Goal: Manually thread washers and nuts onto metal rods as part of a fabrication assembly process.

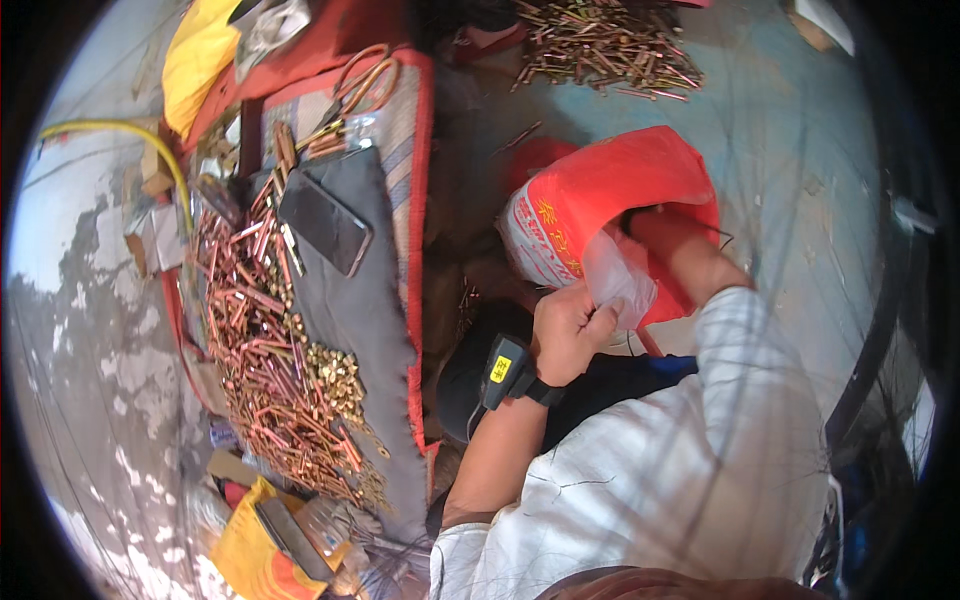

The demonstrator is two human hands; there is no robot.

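A red plastic bag (625, 170) with a clear, whitish inner liner (618, 270) lies tilted in front of me, its mouth toward me. My left hand (572, 322) is closed on the near edge of the liner, thumb pressed against the fingers. A black strapped device (508, 370) with a yellow label sits on that wrist. My right forearm (690, 255) reaches into the bag's mouth, so my right hand is hidden inside it and its fingers do not show.
A padded table (385, 320) with red edging stands at left, bearing a heap of copper-coloured metal tubes (265, 350), small brass fittings (335, 380), a smartphone (325, 222) and scissors (365, 82). Another pile of metal rods (605, 45) lies on the floor beyond the bag.
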